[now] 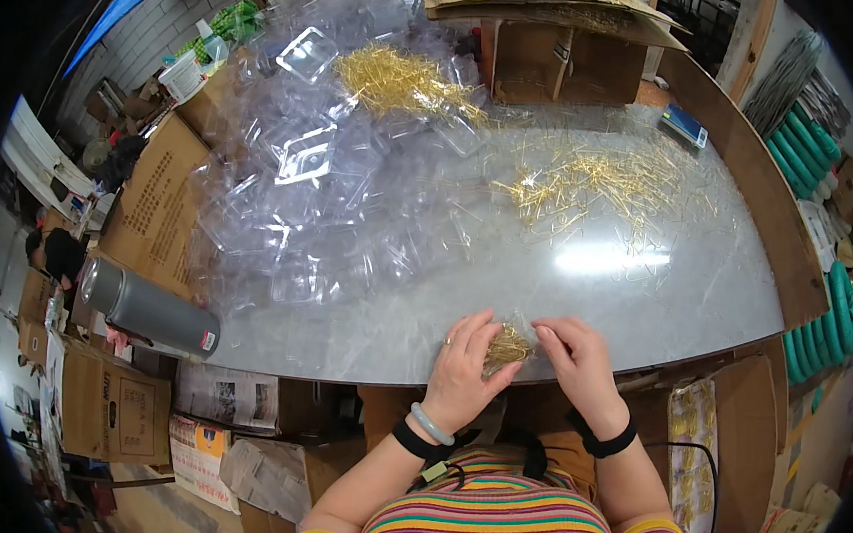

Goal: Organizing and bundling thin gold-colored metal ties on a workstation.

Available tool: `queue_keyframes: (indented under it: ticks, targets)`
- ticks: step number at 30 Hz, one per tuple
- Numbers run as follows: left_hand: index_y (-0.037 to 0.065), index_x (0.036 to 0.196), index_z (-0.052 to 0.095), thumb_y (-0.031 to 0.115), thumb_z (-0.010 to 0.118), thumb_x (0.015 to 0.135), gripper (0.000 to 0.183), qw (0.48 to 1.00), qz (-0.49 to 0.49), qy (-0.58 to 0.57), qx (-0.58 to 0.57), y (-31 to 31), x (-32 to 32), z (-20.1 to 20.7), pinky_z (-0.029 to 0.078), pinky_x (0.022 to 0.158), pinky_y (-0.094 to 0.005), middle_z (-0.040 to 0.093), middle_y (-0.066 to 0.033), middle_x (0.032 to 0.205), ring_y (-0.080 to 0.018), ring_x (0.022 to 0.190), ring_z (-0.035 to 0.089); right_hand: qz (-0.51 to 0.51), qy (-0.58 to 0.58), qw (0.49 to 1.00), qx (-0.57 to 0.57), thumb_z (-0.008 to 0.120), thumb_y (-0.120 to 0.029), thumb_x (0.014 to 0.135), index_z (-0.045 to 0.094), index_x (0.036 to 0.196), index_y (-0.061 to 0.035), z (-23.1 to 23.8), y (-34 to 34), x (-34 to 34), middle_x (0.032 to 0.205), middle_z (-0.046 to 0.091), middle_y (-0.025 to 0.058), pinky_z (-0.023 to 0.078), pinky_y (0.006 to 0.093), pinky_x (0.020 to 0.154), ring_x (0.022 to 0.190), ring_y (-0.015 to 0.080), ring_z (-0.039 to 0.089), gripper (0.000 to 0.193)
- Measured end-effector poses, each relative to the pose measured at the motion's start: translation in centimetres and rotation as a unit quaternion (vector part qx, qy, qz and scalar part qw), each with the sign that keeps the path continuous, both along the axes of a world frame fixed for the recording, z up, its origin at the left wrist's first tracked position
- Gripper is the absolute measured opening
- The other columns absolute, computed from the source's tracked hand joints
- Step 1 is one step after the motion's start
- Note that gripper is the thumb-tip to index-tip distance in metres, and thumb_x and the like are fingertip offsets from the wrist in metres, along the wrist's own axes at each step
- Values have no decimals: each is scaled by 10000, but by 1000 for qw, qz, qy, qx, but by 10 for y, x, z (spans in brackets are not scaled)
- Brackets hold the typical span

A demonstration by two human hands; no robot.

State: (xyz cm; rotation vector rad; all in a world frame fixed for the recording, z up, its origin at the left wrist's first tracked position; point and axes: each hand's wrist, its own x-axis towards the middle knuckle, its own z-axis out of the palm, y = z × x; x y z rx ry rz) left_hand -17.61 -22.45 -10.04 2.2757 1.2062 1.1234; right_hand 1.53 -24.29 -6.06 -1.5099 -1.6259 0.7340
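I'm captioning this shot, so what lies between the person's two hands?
In the head view, a bundle of gold-coloured wires lies between the left hand and the right hand.

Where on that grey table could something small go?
The grey tabletop looks bare right of the right hand, between the scattered gold wire pieces and the near edge. A smaller patch seems free left of the left hand, in front of the clear plastic boxes. Those boxes crowd the far left.
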Motion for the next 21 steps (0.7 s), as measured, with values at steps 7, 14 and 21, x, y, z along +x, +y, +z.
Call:
queue_keyframes:
  ticks: [7, 14, 21]
  targets:
    - [9, 1283, 542, 218, 797, 800, 585, 999, -27, 20, 6, 0, -2, -1, 434, 1045, -479, 539, -208, 1331, -411, 1224, 520, 1, -87, 979, 187, 667, -17, 857, 564, 1317, -47, -27, -3, -17, 1169, 683, 118, 411, 435, 1030, 1241, 351, 534, 472]
    - [-17, 1289, 533, 205, 794, 801, 596, 998, -50, 25, 19, 3, -3, 2, 427, 1064, -475, 542, -204, 1336, -404, 1245, 514, 12, -62, 960, 271, 664, 7, 869, 582, 1280, -22, -29, -5, -27, 1113, 678, 159, 488, 434, 922, 1076, 377, 625, 420]
    - [-14, 1283, 542, 209, 795, 802, 587, 999, -38, 30, 25, 1, -1, 0, 433, 1061, -470, 543, -200, 1336, -402, 1247, 517, -93, -1, 982, 162, 674, 3, 864, 625, 1173, -21, -30, -9, -20, 957, 669, 129, 493, 411, 784, 879, 326, 621, 313]
